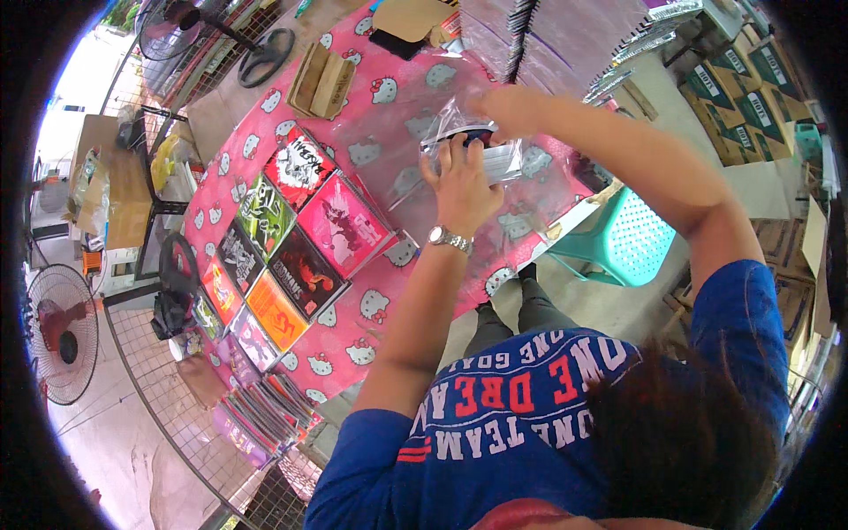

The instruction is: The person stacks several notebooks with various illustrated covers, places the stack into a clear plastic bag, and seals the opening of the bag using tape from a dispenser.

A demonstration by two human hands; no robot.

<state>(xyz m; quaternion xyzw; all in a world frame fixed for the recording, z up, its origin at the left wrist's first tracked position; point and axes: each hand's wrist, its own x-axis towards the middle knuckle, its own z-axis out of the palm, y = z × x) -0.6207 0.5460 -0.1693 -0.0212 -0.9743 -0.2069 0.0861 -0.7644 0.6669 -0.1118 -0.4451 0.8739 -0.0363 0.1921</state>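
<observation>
My left hand (464, 181), a metal watch at its wrist, lies with fingers spread on a clear plastic packet (503, 162). Something dark and something pale show inside the packet, but their kind is hidden by glare and fingers. My right hand (508, 113) is at the packet's far right edge, and motion blurs its fingers. Beneath both hands is a clear plastic sheet (380, 168) on the pink patterned tablecloth (375, 305). Left of my left hand, stacks of flat, square-cornered printed packs lie in rows, among them a pink pack (344, 223) and a black one (305, 272).
A wooden block (321, 81) and a brown card piece (411, 16) lie toward the table's far side. At the right stands a turquoise stool (632, 238), with cardboard boxes (742, 102) beyond. Fans (64, 334) and wire mesh flank the left; more packs (265, 411) fill the lower left.
</observation>
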